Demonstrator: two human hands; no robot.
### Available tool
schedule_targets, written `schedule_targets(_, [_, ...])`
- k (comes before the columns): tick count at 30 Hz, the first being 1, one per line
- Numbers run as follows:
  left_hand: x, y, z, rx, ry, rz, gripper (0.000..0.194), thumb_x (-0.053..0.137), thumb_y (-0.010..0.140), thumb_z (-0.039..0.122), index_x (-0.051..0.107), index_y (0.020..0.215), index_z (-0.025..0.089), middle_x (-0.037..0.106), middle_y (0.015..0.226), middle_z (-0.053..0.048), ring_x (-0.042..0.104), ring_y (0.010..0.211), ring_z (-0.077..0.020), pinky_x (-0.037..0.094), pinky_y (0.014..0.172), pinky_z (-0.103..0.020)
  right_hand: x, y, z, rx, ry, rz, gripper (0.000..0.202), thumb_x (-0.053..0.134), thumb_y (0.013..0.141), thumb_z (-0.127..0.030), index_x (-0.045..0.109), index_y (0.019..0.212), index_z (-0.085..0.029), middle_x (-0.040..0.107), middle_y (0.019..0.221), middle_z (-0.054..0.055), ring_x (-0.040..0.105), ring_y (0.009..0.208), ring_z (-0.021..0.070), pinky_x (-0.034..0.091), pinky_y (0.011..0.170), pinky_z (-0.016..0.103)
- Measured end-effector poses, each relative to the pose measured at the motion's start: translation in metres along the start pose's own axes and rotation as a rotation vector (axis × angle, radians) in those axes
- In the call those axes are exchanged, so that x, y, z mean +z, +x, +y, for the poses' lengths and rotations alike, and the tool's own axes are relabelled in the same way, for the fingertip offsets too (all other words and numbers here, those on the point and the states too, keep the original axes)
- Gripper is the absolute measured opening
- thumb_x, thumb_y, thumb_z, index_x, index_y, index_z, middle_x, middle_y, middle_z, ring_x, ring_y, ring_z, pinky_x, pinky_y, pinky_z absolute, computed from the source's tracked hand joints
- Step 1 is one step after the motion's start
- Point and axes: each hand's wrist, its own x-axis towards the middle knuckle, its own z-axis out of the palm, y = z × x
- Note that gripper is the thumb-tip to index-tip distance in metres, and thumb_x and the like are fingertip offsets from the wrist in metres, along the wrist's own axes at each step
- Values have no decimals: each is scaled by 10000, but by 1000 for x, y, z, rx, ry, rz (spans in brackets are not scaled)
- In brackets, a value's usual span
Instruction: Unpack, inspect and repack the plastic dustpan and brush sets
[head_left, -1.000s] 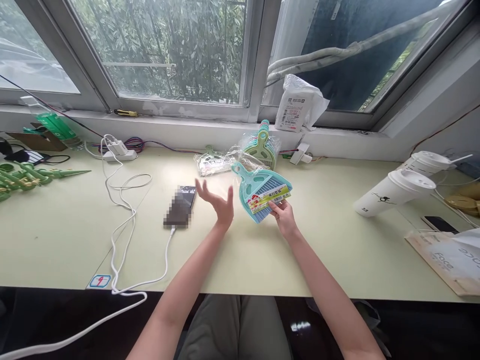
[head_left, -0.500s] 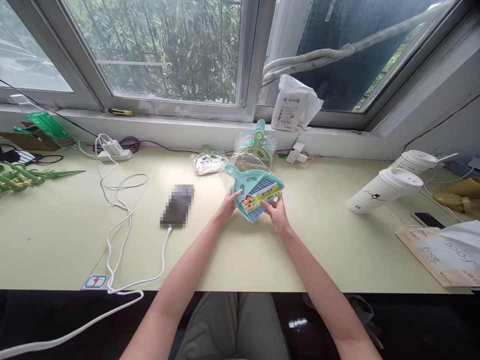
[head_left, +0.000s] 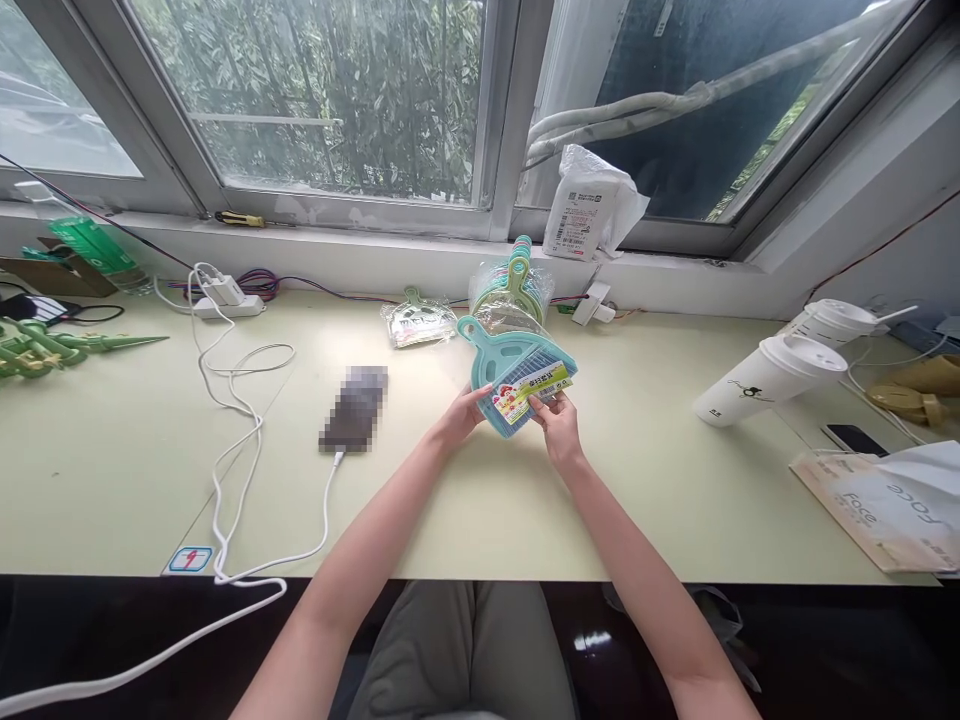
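A teal dustpan with a blue-bristled brush and a yellow label (head_left: 517,385) is held above the table in clear wrap, its ringed handle pointing up and left. My left hand (head_left: 459,415) grips its lower left edge. Closed on the lower right edge, beside the label, is my right hand (head_left: 556,425), thumb on top. Just behind stands a wrapped stack of similar dustpans (head_left: 517,285), green and teal. A flat wrapped pack (head_left: 418,322) lies left of that stack.
On the pale table (head_left: 637,500), a phone (head_left: 355,405) with a white cable (head_left: 259,430) is at left. White cups (head_left: 769,380) and a paper packet (head_left: 874,510) are at right. A power strip (head_left: 229,305) sits by the window sill, green plants (head_left: 52,345) far left.
Both hands and the held dustpan have shifted slightly to the right, and the dustpan's tilt has changed a little. Both hands still hold it.
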Motion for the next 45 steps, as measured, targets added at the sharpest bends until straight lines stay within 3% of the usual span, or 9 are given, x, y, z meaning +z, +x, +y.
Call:
schedule_targets(11, [35,-6,-22,-1,3,-131,541,679,747,382,493,1230,224,497,1344,-111,478,1226,-266,396,997,-438,-1,2,-4,-105,61,128,525,709,624,-325,531,1105,-215,654,1088,76,619,1035,211,537,817,324])
schedule_targets(13, [34,-5,-21,92,99,96,600,634,769,451,409,1288,251,446,1377,-112,451,1248,-263,390,990,-425,-2,3,-4,-102,59,132,538,699,633,-320,522,1130,-214,654,1094,75,625,1020,205,539,809,323])
schedule_targets(16, [31,-9,-13,366,470,644,601,542,822,490,306,1324,260,346,1416,-125,389,1274,-239,350,1003,-404,-4,4,-3,-90,42,133,559,703,634,-332,517,1149,-216,663,1075,69,639,986,201,542,803,330])
schedule_targets(18, [31,-14,-6,547,829,801,466,492,852,482,386,1235,239,404,1340,-124,402,1228,-232,328,999,-398,-3,5,-2,-83,37,111,567,712,635,-349,520,1152,-216,673,1054,68,650,956,203,544,802,340])
schedule_targets(23, [43,-21,3,587,1375,596,334,565,815,444,482,1044,216,559,971,-71,487,985,-241,358,881,-388,3,1,3,-67,-26,-21,519,709,654,-398,545,1110,-211,695,996,66,672,874,210,552,781,367])
schedule_targets(30, [40,-15,-10,561,1486,447,192,409,895,216,478,1074,218,538,967,-69,499,917,-212,419,765,-328,9,-3,9,-61,-87,-59,469,736,634,-371,583,1046,-206,703,959,62,670,838,215,548,747,361])
schedule_targets(38, [33,-15,-16,673,1508,346,221,335,923,210,546,989,218,539,998,-89,531,923,-198,440,766,-301,7,0,12,-61,-55,-6,460,745,639,-373,580,1034,-205,699,939,54,664,823,202,547,758,362])
schedule_targets(42, [34,-19,-16,711,1676,159,308,309,914,150,543,1105,209,547,888,-88,540,836,-186,437,710,-276,6,1,12,-65,-96,12,473,740,633,-400,587,1034,-201,702,908,56,662,839,208,541,746,345])
schedule_targets(45, [35,-18,-16,769,1841,172,285,309,902,113,562,1021,168,548,902,-99,540,820,-178,443,701,-274,6,2,14,-91,-111,34,478,746,616,-398,598,1021,-191,702,887,57,661,845,218,537,732,344])
